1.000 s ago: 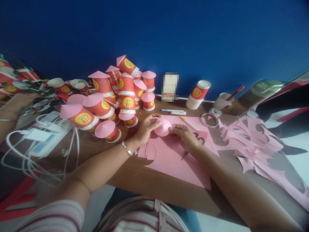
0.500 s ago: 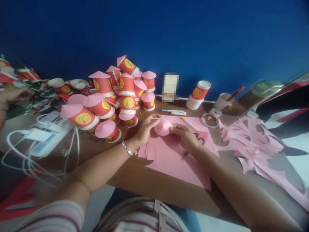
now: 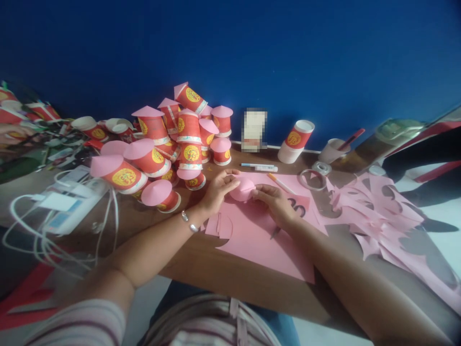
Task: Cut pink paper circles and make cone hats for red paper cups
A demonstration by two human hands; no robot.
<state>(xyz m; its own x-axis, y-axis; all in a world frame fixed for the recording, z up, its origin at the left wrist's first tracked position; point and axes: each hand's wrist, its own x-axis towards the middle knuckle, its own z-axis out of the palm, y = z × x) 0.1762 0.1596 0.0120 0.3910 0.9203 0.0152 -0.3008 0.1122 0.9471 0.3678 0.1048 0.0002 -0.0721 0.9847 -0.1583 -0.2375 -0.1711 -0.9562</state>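
Note:
Between my two hands is a small pink paper cone [image 3: 244, 189], held above a large pink paper sheet [image 3: 266, 245]. My left hand [image 3: 219, 191] pinches its left edge, thumb on top. On the other side my right hand [image 3: 275, 202] grips the edge between thumb and fingers. Scissors [image 3: 298, 207] with dark handles lie on the sheet, partly hidden under my right hand and forearm. An orange and white pen [image 3: 281, 182] rests just beyond that hand. Cut pink paper pieces [image 3: 219, 226] lie near my left wrist.
Several red paper cups with pink cone tops [image 3: 189, 127] are piled at left. A power strip [image 3: 77, 202] with white cables sits nearer. Right of the sheet are a tape roll [image 3: 312, 179], pink scraps [image 3: 378, 211] and stacked cups [image 3: 296, 142]. Another person's hand [image 3: 14, 132] shows far left.
The pink cone has tilted and its shape has shifted between my fingers, and an overlapping edge now shows. Both my hands stay nearly in place. The other person's hand at far left has moved.

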